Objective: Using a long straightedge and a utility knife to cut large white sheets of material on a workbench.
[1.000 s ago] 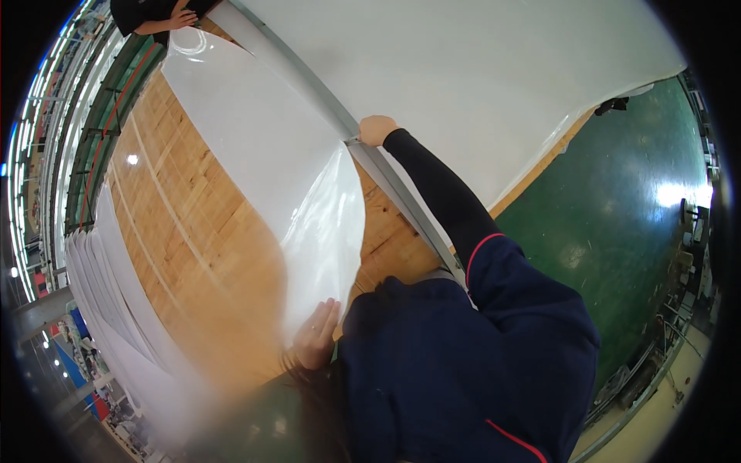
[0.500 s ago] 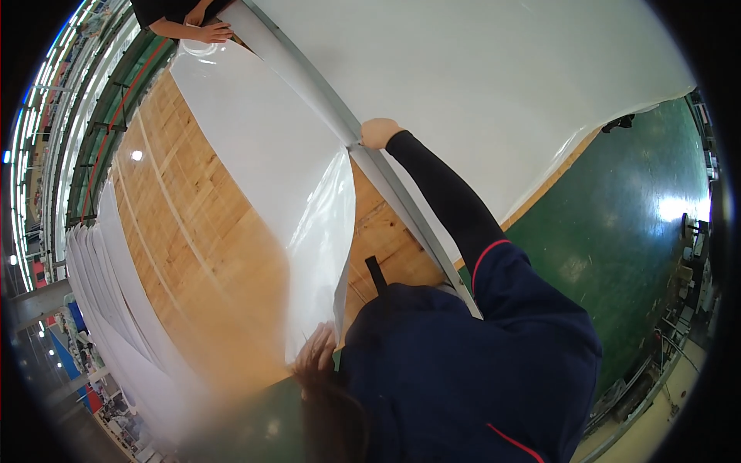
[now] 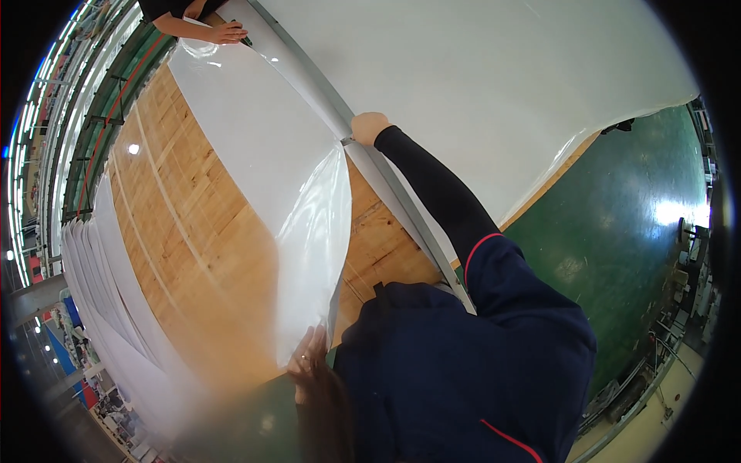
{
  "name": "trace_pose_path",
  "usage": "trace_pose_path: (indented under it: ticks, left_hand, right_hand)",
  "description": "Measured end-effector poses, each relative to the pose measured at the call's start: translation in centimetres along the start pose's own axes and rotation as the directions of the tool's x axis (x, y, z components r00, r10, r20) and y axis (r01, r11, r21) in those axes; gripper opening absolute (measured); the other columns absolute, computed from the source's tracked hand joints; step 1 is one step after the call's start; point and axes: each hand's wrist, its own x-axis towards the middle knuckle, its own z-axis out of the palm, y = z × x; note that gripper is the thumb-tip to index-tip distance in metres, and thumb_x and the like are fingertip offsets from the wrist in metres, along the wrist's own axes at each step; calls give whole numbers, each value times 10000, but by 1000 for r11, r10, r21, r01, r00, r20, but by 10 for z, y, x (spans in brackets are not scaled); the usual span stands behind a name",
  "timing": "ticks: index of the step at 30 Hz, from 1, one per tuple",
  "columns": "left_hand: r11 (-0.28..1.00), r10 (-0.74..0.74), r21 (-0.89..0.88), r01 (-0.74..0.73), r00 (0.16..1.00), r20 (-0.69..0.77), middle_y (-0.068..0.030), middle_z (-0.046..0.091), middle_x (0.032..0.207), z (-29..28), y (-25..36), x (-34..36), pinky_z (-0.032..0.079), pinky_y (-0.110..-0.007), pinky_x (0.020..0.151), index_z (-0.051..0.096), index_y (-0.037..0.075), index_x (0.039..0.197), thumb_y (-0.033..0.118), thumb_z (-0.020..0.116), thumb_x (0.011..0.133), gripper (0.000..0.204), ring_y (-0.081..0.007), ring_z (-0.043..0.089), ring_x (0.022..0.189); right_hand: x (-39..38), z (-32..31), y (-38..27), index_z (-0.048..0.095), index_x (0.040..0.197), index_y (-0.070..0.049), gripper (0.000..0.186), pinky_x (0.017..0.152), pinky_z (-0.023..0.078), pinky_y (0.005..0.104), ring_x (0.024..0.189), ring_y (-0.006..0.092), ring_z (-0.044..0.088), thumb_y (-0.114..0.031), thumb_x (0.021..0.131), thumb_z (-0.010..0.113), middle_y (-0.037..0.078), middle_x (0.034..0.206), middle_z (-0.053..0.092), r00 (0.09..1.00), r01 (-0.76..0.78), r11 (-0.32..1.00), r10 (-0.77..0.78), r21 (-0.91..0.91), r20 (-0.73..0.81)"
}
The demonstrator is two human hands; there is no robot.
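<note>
One grey bar [image 3: 392, 184] slants from upper left to lower right.

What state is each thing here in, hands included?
Right hand: closed, at the metal bar
Left hand: fingers at the white strip's near end
White strip: bent toward the left hand
Metal bar: lying lengthwise
Large white sheet: spread out
Co-worker's hand: at the strip's far end
Hanging sheets: layered, draped

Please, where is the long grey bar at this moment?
In the head view, the bar runs diagonally from the top edge, left of centre, down to the navy jacket, passing the right hand midway.
</note>
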Motion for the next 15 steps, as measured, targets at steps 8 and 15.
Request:
trace_pose_path:
  ticks: [8, 15]
  left_hand:
    - [1000, 7, -6, -6, 986, 168, -125, 554, 948, -23, 6, 12, 440, -313, 774, 450, -91, 1025, 200, 410, 835, 350, -251, 538, 878]
    - [799, -499, -307, 516, 855, 141, -141, 561, 909, -26, 20, 11, 472, -352, 708, 528, -38, 930, 103, 471, 769, 221, -319, 545, 842]
  right_hand:
    - [10, -23, -1, 606, 747, -27, 245, 648, 441, 372, 747, 300, 557, -258, 671, 577, 150, 782, 583, 998, 19, 1000, -19, 1, 60]
    - [13, -18, -10, 606, 732, -24, 250, 633, 438, 380, 731, 303, 556, -263, 667, 578, 151, 757, 583, 998, 57, 998, -55, -38, 42]
